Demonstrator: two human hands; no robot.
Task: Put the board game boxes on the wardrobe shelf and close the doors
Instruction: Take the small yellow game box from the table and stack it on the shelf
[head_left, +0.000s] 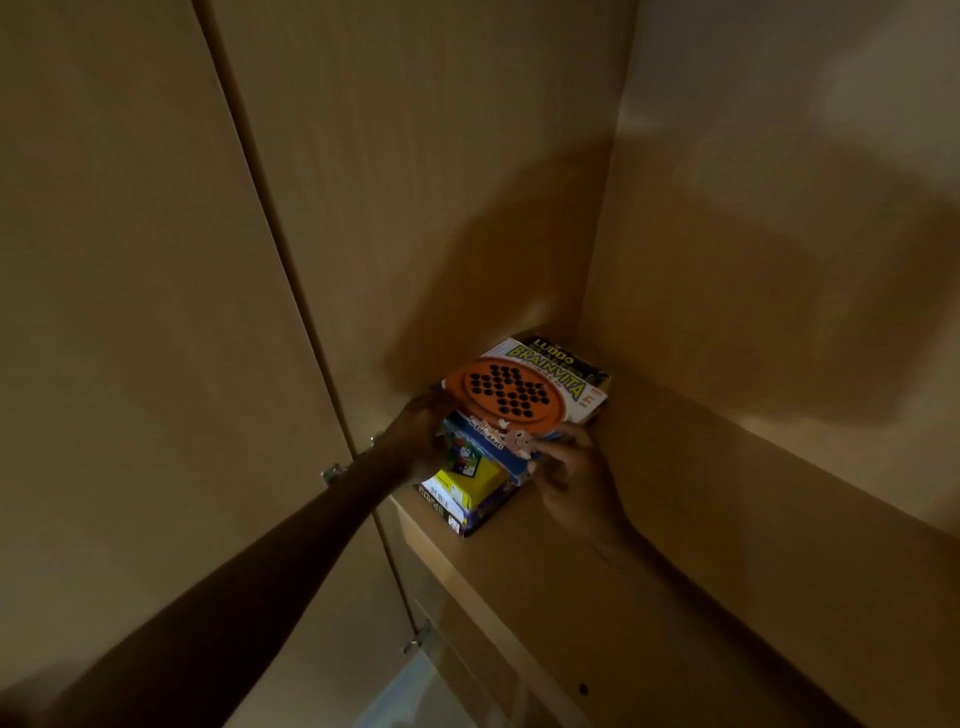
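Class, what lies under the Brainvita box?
Under the Brainvita box: a Ludo box, a blue box, a yellow box. Their covered faces cannot be seen.

Both hands, left hand (415, 436) and right hand (574, 478), hold stacked game boxes (524, 395) on the shelf (649, 597).

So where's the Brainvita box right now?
Head view, right of centre: the Brainvita box tops the stack on the shelf, over the blue box, left hand at its left edge.
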